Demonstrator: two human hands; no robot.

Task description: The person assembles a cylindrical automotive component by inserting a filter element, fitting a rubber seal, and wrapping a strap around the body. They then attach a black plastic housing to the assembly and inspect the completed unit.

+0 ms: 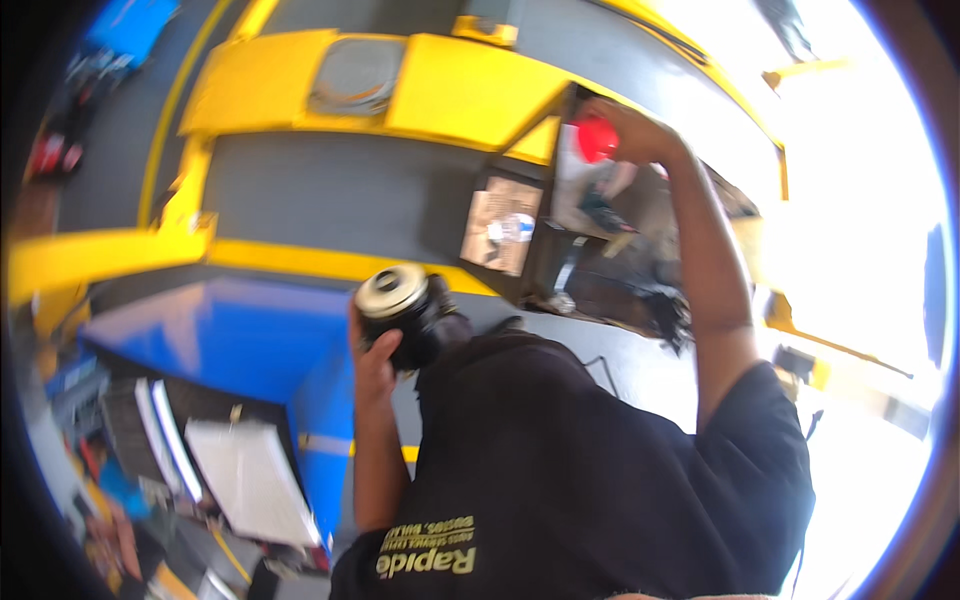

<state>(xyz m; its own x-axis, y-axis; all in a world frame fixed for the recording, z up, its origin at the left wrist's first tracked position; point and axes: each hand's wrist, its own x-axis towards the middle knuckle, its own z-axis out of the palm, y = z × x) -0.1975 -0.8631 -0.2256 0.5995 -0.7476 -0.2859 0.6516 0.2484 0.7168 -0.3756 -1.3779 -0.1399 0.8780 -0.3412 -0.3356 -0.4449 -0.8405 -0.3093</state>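
Observation:
My left hand (372,368) is raised in front of my black shirt and grips a black cylindrical part (418,322) with a round silver metal end (391,290). My right hand (640,132) reaches far up and forward. Its fingers are closed around a red round knob-like thing (597,138) at the upper edge of a dark open box (610,245). The picture is blurred, so finer detail of both things is unclear.
A yellow and grey machine body (400,95) fills the top. A small lit panel (500,226) sits on the dark box, with cables (665,305) below it. A blue cabinet (240,335) with a white sheet (255,478) stands at the lower left. Bright glare fills the right.

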